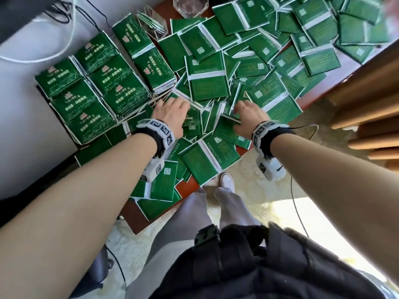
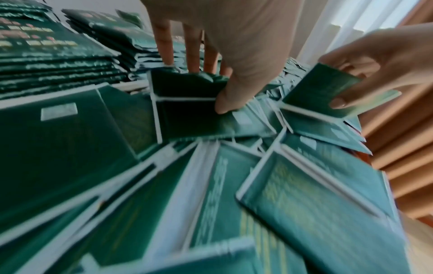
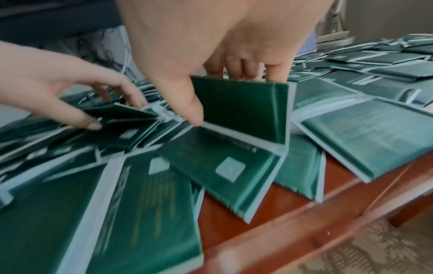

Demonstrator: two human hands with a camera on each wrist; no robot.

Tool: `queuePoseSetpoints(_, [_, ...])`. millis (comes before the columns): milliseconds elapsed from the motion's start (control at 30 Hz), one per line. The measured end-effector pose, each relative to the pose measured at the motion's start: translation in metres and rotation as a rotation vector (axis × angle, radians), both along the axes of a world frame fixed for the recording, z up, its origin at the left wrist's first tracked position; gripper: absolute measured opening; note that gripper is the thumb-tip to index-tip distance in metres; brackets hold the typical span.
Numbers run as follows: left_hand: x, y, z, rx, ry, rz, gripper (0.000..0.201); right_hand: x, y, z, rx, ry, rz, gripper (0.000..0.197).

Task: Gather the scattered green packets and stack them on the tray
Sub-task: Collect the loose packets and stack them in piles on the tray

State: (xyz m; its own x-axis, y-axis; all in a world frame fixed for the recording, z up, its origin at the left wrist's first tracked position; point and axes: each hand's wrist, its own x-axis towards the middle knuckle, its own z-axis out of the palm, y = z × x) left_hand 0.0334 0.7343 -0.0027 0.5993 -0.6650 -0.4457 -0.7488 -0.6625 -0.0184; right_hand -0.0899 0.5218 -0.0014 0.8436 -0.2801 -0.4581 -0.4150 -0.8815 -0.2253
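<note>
Nearest, at 6 o'clock, loose packets [image 1: 203, 156] lie in a messy heap over the edge of the red-brown table [image 1: 187, 186].

Just past them, both hands work in the pile. The right hand [image 1: 248, 117], at about 1 o'clock, grips a packet [image 3: 241, 109] stood up on its edge, thumb on one face and fingers behind. I think standing it up makes it easy to lift out. The left hand [image 1: 170, 115], at 11 o'clock, pinches another packet [image 2: 187, 103] between thumb and fingers, maybe to pull it free of those on top.

Further off, at 10 o'clock, neat stacks [image 1: 95, 83] sit side by side, printed faces up. The tray must be under them, but I cannot see it.

Farthest, from 12 to 2 o'clock, many more packets lie scattered. Lots of work is left.
</note>
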Motion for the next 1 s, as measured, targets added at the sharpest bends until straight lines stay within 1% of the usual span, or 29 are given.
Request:
queuePoseSetpoints(33, [-0.008, 0.003, -0.008, 0.007, 0.006, -0.023, 0.078, -0.007, 0.007, -0.005, -0.022, 0.023, 0.04, 0.052])
queuePoseSetpoints(100, [-0.021, 0.01, -0.022, 0.036, 0.029, -0.039, 0.095, -0.022, 0.021, -0.019, -0.063, 0.091, 0.11, 0.081])
queuePoseSetpoints(167, [-0.031, 0.015, -0.034, 0.055, 0.033, -0.032, 0.102, -0.034, 0.033, -0.031, -0.106, 0.148, 0.149, 0.103])
queuePoseSetpoints(233, [-0.037, 0.015, -0.043, 0.035, 0.018, -0.011, 0.101, -0.041, 0.041, -0.041, -0.163, 0.149, 0.162, 0.11])
queuePoseSetpoints(367, [-0.042, 0.014, -0.052, -0.028, -0.038, 0.01, 0.092, -0.043, 0.051, -0.051, -0.23, 0.134, 0.137, 0.104])
queuePoseSetpoints(500, [-0.045, 0.015, -0.059, -0.112, -0.065, 0.037, 0.076, -0.044, 0.058, -0.059, -0.269, 0.083, 0.09, 0.087])
queuePoseSetpoints(600, [-0.046, 0.016, -0.062, -0.165, -0.08, 0.049, 0.075, -0.047, 0.061, -0.061, -0.273, 0.028, 0.064, 0.074])
queuePoseSetpoints(667, [-0.045, 0.016, -0.063, -0.189, -0.073, 0.058, 0.077, -0.049, 0.06, -0.061, -0.26, -0.003, 0.052, 0.069])
queuePoseSetpoints(767, [-0.039, 0.015, -0.057, -0.218, -0.08, 0.051, 0.071, -0.045, 0.059, -0.056, -0.235, 0.007, 0.052, 0.069])
queuePoseSetpoints(867, [-0.032, 0.012, -0.044, -0.196, -0.039, 0.032, 0.064, -0.035, 0.055, -0.041, -0.194, 0.084, 0.047, 0.072])
queuePoseSetpoints(967, [-0.023, 0.009, -0.021, -0.124, 0.036, -0.017, 0.066, -0.024, 0.051, -0.016, -0.152, 0.144, 0.041, 0.079])
queuePoseSetpoints(1000, [-0.021, 0.008, -0.012, -0.106, 0.056, -0.032, 0.069, -0.02, 0.051, -0.006, -0.139, 0.144, 0.05, 0.078])
